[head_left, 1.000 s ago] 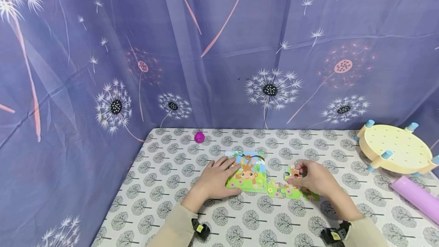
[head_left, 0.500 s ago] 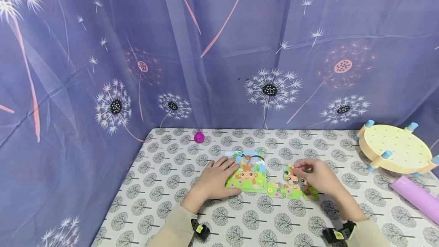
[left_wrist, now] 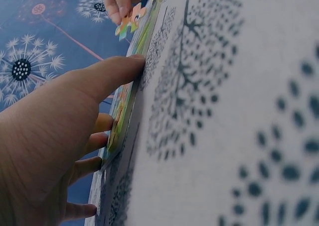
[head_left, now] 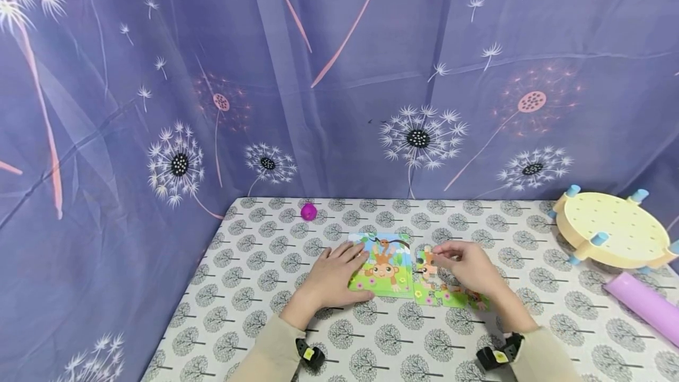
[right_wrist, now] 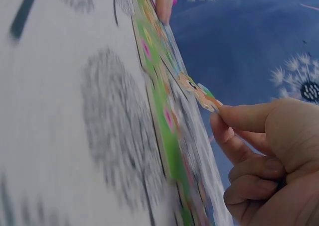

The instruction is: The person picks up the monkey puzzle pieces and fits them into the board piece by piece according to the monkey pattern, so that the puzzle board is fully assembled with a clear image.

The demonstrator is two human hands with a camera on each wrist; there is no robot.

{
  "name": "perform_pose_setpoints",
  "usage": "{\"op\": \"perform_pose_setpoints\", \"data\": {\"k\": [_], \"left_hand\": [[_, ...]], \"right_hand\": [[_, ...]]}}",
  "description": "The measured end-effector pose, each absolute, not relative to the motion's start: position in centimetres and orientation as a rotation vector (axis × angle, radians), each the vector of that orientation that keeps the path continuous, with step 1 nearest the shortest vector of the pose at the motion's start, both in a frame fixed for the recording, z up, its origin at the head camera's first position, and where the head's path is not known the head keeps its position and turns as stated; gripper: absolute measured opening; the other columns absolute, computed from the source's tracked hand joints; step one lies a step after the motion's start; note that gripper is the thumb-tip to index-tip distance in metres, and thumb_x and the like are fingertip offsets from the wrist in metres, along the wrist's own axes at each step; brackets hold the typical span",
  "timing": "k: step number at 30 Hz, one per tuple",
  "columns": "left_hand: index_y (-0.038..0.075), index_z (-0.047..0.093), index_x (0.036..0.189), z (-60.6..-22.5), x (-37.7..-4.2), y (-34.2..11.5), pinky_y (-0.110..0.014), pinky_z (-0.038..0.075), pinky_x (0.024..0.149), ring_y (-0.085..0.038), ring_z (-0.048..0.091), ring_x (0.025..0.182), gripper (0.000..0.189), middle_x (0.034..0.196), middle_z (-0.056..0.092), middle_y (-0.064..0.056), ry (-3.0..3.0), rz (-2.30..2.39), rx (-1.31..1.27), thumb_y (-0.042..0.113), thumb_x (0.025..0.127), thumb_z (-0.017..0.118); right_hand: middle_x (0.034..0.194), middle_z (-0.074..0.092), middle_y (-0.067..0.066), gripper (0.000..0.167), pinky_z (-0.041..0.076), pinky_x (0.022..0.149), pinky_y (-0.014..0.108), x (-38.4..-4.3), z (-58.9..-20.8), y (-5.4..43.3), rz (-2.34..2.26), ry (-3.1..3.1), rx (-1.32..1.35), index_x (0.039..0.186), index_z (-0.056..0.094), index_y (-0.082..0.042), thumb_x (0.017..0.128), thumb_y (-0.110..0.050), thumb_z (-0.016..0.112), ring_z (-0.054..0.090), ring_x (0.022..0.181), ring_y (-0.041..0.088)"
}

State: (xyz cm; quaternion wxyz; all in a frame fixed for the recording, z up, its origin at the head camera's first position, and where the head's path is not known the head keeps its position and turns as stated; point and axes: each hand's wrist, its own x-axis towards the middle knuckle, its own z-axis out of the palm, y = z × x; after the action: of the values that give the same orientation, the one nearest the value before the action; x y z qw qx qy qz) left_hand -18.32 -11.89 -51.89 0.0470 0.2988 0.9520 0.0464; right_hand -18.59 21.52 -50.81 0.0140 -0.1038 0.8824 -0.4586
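My left hand lies with spread fingers over the left side of a square monkey picture; its thumb is along the near edge in the left wrist view. Between thumb and fingertips my right hand pinches a jigsaw puzzle piece printed with part of a monkey's face. That piece is tilted, close over the back of the loose puzzle's left end, beside the picture. A row of green puzzle pieces with flowers runs along the near side, to the right of the picture. The right hand partly covers pieces at the right end.
A small purple round object sits at the table's back left. On the right stand a yellow oval platform with blue pegs and a pink roll. Tree-patterned cloth covers the table; a purple curtain hangs behind it.
My right hand has lifted the monkey-face piece from the right part of the pieces and carried it left, toward the picture. My left hand has stayed in place.
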Motion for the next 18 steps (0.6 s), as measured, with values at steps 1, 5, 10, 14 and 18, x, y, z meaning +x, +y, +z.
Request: {"op": "perform_pose_setpoints", "data": {"k": [1,5,10,14,18], "left_hand": [[0.023,0.032,0.165,-51.9,-18.3,-11.9,-0.065,0.024,0.12,-0.026,0.019,0.157,0.095,0.172,0.019,0.004,2.904,0.143,0.912,0.081,0.092,0.047],[0.023,0.032,0.165,-52.0,-18.4,-12.0,-0.066,0.024,0.12,-0.026,0.02,0.157,0.095,0.173,0.018,0.004,2.905,0.144,0.92,0.082,0.091,0.047],[0.024,0.032,0.165,-52.2,-18.6,-12.0,-0.066,0.025,0.119,-0.026,0.02,0.157,0.096,0.173,0.018,0.005,2.909,0.139,0.924,0.083,0.091,0.046],[0.024,0.032,0.165,-52.4,-18.7,-12.1,-0.066,0.025,0.119,-0.025,0.02,0.157,0.096,0.173,0.018,0.005,2.911,0.133,0.919,0.084,0.09,0.045],[0.024,0.032,0.165,-52.4,-18.7,-12.1,-0.066,0.026,0.119,-0.025,0.02,0.157,0.097,0.173,0.018,0.005,2.912,0.133,0.918,0.085,0.09,0.044]], "right_hand": [[0.093,0.074,0.002,0.016,0.054,0.059,0.027,-18.7,-50.8,21.1,-1.421,2.746,-0.325,0.108,0.077,-0.009,0.094,-0.016,0.078,0.065,0.078,0.017],[0.096,0.074,0.002,0.017,0.049,0.047,0.027,-19.2,-51.1,19.2,-1.407,2.7,-0.331,0.109,0.077,-0.011,0.094,-0.019,0.077,0.06,0.063,0.014],[0.098,0.075,0.003,0.017,0.05,0.049,0.026,-19.7,-51.3,16.8,-1.409,2.666,-0.367,0.111,0.077,-0.009,0.096,-0.016,0.076,0.063,0.066,0.013],[0.101,0.076,0.005,0.014,0.06,0.069,0.035,-19.9,-51.1,15.1,-1.407,2.658,-0.368,0.109,0.078,-0.008,0.096,-0.015,0.075,0.07,0.086,0.018],[0.097,0.076,0.003,0.016,0.059,0.074,0.037,-20.2,-51.0,13.7,-1.404,2.648,-0.328,0.109,0.078,-0.007,0.095,-0.015,0.076,0.069,0.085,0.017]]}}
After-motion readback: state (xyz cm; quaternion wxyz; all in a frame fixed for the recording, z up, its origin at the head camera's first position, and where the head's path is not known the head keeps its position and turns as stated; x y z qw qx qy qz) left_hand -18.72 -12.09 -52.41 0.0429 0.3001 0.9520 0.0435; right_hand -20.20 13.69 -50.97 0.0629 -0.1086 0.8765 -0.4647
